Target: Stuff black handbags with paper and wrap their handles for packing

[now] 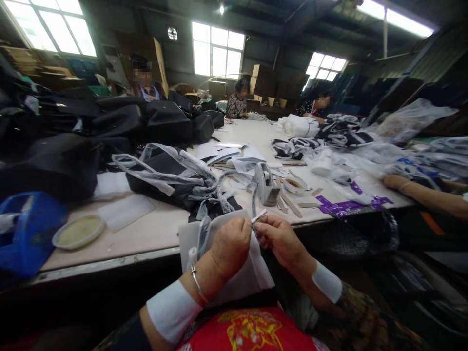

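Observation:
My left hand (232,243) is closed, its thumb and fingers pinching a narrow strap (253,197) with a white wrapping at its end. Close against it, my right hand (281,239) pinches the same strap from the other side; the exact spot between the fingertips is partly hidden. The strap arches up toward a black bag (161,173) whose handles are wrapped in translucent white film. A pale sheet (234,282) hangs over the table edge behind my left hand. Just beyond my hands stands a grey tape dispenser (266,185).
Cardboard strips (288,202) and a tape roll (294,185) lie right of the dispenser. Black bags (168,122) pile up at left, near a blue container (31,234) and a round lid (78,232). A co-worker's hand (397,182) is at right, by purple tape (341,205).

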Tool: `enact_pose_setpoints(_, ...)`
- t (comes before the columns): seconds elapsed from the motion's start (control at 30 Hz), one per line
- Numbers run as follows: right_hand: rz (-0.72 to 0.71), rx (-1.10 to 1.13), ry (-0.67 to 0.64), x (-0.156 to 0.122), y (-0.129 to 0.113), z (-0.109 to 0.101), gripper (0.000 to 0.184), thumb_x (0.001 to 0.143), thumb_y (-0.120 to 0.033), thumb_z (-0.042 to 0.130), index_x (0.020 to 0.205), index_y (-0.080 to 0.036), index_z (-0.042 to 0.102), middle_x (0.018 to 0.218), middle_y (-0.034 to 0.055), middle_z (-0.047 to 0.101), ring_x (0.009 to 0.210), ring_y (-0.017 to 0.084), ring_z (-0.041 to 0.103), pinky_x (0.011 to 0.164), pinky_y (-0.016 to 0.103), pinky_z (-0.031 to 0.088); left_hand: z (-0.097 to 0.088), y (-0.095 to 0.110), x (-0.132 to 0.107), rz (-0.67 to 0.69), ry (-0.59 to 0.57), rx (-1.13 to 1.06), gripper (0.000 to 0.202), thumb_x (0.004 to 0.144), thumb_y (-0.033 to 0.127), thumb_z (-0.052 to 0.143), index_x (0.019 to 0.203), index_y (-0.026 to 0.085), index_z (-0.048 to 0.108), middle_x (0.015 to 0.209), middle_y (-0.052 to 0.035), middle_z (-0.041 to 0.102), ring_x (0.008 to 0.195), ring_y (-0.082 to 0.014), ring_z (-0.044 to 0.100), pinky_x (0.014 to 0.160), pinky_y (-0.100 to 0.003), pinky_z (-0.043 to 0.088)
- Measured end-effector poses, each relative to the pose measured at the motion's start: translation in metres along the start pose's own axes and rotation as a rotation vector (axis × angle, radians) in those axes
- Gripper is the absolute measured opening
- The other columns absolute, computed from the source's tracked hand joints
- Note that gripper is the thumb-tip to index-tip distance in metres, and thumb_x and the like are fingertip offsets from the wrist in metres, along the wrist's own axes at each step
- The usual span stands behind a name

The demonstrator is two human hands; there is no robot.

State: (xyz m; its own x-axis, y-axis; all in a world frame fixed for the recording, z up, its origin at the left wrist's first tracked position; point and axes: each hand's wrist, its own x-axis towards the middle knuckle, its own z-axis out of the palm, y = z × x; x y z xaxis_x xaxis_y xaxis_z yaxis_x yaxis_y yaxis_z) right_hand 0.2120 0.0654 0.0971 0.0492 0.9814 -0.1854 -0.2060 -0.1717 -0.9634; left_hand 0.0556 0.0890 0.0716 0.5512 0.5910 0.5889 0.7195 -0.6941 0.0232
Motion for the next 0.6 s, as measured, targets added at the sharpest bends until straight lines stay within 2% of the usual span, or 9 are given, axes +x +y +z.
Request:
enact_pose_setpoints(0.23,0.048,0.018,0.032,0.003,0.002,0.002,0.035,0.067,-0.042,0.08,0.068,-0.018,0.054,0.052,-0.0066,0.049,0.042,0.006,0.039,0.041,0.019,0.026,-0.002,0.004,0.001,0.062,0.016,0.009,0.02,0.094,0.006,0.043,0.09,0.015,0.06,0.075,-0.0058,0.062,0.066,-0.0205,0.06,0.054,-0.031,0.047)
enact_pose_setpoints(0.3,0.11,0.035,0.037,0.005,0.003,0.002,0.033,0.067,-0.04,0.077,0.068,-0.018,0.052,0.051,-0.007,0.047,0.041,0.006,0.038,0.04,0.019,0.024,-0.003,0.005,0.002,0.097,-0.032,-0.001,0.019,0.093,0.005,0.044,0.093,0.014,0.061,0.077,-0.0064,0.062,0.068,-0.0215,0.061,0.055,-0.031,0.047)
enact_pose_setpoints(0.47,0.4,0.114,0.07,0.014,0.011,-0.004,0.022,0.067,-0.03,0.061,0.058,-0.019,0.044,0.048,-0.0062,0.042,0.038,0.005,0.035,0.038,0.017,0.02,0.0,0.008,0.003,0.193,-0.175,0.008,0.019,0.091,0.005,0.044,0.093,0.013,0.062,0.077,-0.0081,0.062,0.07,-0.0243,0.061,0.053,-0.033,0.047)
enact_pose_setpoints(0.6,0.464,0.137,0.067,0.015,0.015,-0.007,0.022,0.069,-0.028,0.058,0.057,-0.02,0.041,0.047,-0.0071,0.038,0.037,0.005,0.033,0.038,0.017,0.021,0.004,0.006,0.004,0.237,-0.259,-0.018,0.019,0.091,0.006,0.045,0.093,0.013,0.062,0.08,-0.0093,0.063,0.072,-0.0245,0.062,0.055,-0.034,0.048)
